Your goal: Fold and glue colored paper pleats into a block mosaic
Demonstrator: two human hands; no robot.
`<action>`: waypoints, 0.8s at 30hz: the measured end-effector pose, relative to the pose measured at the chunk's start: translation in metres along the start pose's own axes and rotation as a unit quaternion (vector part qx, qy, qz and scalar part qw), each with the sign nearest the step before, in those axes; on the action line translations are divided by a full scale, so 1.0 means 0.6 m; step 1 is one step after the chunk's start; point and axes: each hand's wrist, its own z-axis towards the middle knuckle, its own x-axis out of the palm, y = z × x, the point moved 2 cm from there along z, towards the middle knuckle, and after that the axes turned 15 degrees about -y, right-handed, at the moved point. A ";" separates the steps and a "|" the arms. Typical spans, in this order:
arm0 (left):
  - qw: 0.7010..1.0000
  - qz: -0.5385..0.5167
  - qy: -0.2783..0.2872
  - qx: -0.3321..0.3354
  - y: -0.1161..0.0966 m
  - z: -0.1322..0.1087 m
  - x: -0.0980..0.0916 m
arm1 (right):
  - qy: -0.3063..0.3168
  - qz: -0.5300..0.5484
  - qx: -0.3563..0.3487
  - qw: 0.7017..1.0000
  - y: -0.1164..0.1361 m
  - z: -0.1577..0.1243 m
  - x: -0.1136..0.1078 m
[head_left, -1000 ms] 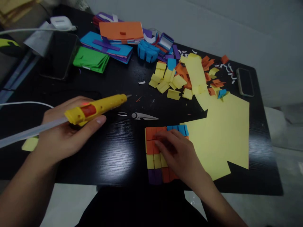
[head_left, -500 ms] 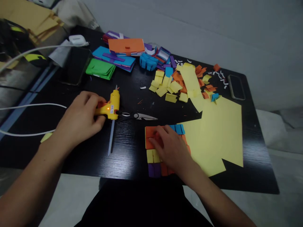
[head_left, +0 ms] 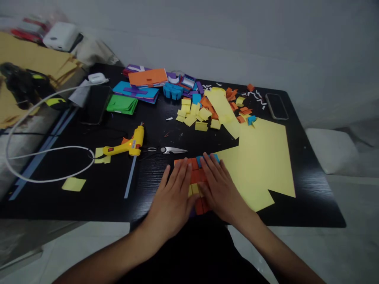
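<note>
Both hands lie flat on a panel of coloured folded paper pieces (head_left: pixel 195 175) near the table's front edge. My left hand (head_left: pixel 173 197) covers its left part, fingers stretched out. Over the right part rests my right hand (head_left: pixel 220 189), fingers extended too. Orange, blue, yellow and red pieces show between the hands, with a little purple at the bottom; the rest is hidden. To the left, a yellow glue gun (head_left: pixel 130 145) lies on the table, its light glowing and a glue stick (head_left: pixel 130 177) projecting from its back. Scissors (head_left: pixel 174 150) lie just beyond the panel.
Large yellow paper sheets (head_left: pixel 263 157) spread to the right. Folded yellow paper pieces (head_left: pixel 192 112) and orange scraps are heaped behind. Green folded paper (head_left: pixel 122 104) lies at the back left. Phones (head_left: pixel 276 106) sit on both sides. A white cable (head_left: pixel 50 180) loops at the left.
My left hand has let go of the glue gun, which now lies on the table, and moved right onto the paper panel. My right hand has flattened against the panel.
</note>
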 end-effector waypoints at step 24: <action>0.999 0.026 0.025 -0.026 -0.010 -0.001 0.024 | 0.010 0.013 0.034 0.999 -0.048 -0.008 -0.001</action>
